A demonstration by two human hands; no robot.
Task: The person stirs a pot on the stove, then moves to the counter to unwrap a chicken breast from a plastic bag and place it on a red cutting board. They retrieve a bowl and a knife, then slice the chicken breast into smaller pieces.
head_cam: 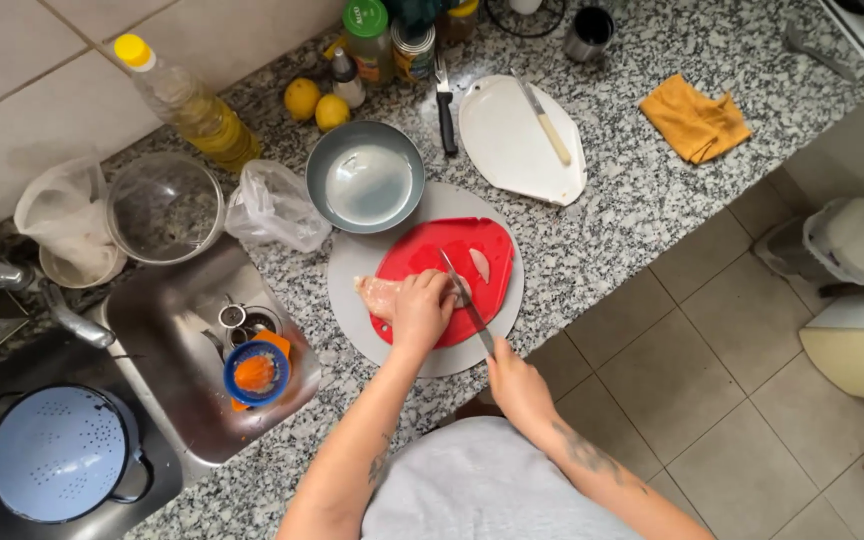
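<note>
Left hand [420,308]: palm down, fingers curled, pressing flat, forearm stretched far.
Right hand [514,382]: closed in a grip, nearer, tattooed forearm bent.

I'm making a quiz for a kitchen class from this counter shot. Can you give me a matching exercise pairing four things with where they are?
Things:
1. knife
2. raw meat
3. yellow cloth
4. blue colander

Places:
A. under the left hand
B. beside the sink, at its near left
C. in the right hand, over the red cutting board
D. far right of the counter

Pairs: 1-C, 2-A, 3-D, 4-B
</note>
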